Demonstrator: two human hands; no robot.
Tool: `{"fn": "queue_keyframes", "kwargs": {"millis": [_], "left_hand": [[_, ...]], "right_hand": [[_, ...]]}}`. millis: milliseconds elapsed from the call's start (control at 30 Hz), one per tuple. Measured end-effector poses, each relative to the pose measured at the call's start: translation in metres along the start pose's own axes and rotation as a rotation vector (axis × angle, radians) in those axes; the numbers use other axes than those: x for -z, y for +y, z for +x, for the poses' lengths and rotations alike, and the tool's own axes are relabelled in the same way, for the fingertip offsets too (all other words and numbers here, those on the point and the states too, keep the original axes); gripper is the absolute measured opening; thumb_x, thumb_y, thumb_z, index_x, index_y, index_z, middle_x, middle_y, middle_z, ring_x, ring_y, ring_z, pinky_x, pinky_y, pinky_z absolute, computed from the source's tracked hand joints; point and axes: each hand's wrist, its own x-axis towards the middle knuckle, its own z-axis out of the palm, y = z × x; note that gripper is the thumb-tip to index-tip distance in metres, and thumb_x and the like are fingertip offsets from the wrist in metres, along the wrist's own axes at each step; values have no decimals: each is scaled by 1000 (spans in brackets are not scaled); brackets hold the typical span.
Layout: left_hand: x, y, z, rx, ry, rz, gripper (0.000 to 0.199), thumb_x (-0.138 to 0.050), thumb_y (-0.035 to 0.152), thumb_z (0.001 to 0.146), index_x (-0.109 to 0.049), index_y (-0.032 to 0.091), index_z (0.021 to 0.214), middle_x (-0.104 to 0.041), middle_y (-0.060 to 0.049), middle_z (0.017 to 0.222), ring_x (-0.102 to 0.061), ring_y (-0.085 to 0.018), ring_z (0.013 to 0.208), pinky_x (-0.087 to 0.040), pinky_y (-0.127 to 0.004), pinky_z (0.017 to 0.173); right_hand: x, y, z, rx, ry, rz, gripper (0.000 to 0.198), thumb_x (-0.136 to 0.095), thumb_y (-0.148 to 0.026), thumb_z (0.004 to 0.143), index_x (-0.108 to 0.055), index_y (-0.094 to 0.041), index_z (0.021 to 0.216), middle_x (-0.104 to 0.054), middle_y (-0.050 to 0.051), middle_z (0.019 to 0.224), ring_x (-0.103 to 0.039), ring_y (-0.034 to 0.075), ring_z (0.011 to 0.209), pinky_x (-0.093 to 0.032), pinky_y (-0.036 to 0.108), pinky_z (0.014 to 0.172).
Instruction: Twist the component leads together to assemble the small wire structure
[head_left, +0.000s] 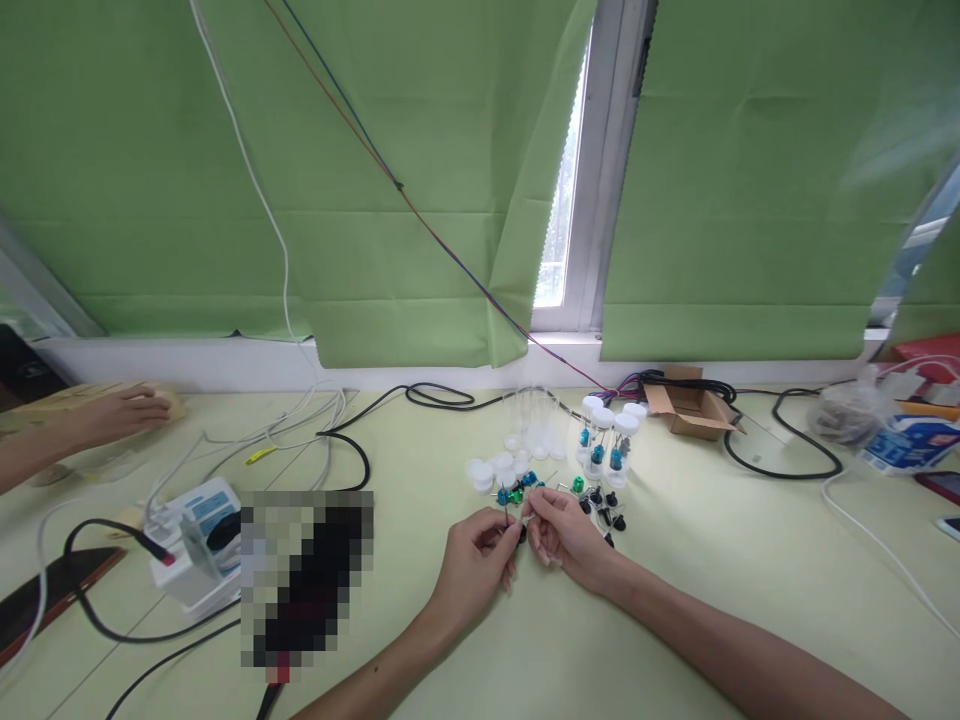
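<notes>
My left hand point(480, 555) is closed, thumb against fingers, on a small black part point(523, 535) with a thin stem; the fingers cover most of it. Close beside it, my right hand point(559, 530) pinches at the same spot, and what lies between its fingertips is too small to make out. Just behind the hands lie small blue and green parts point(517, 493). To the right of my right hand are several loose black parts point(606, 512) with thin metal stems, and a green one point(577, 484).
White lids point(491, 472) and clear tubes point(541, 430) stand at the back. Capped tubes point(600, 445) hold blue parts. An open cardboard box point(694, 405), black cables point(795, 470) and a white power strip point(199, 545) lie around. Another person's hand point(131, 412) is at far left.
</notes>
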Motion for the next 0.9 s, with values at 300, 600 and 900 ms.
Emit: {"fn": "queue_keyframes", "kwargs": {"millis": [300,600,900], "left_hand": [[0,1,-1,-71,12,42,27,-59,39,85,-69,17,73,-57,-2,68,-53,-12,46,-42,-21,39],[1,-2,-1,-85,19,80,26,-59,37,86,-68,16,73,-54,0,68,-51,-10,45,-42,-20,38],[1,-4,-2,-89,8,80,26,-58,37,87,-69,16,75,-56,-1,70,-51,-10,45,-42,-20,37]], "right_hand": [[-1,-2,-1,-4,-9,-4,43,-72,-56,73,-57,-16,75,-57,-5,41,-47,7,28,-26,14,27],[1,0,0,5,-6,1,40,-72,-54,74,-56,-17,78,-57,-5,41,-47,7,27,-22,13,25],[1,1,1,6,-14,-2,39,-73,-52,75,-56,-16,77,-58,-4,41,-46,7,28,-25,13,25]]}}
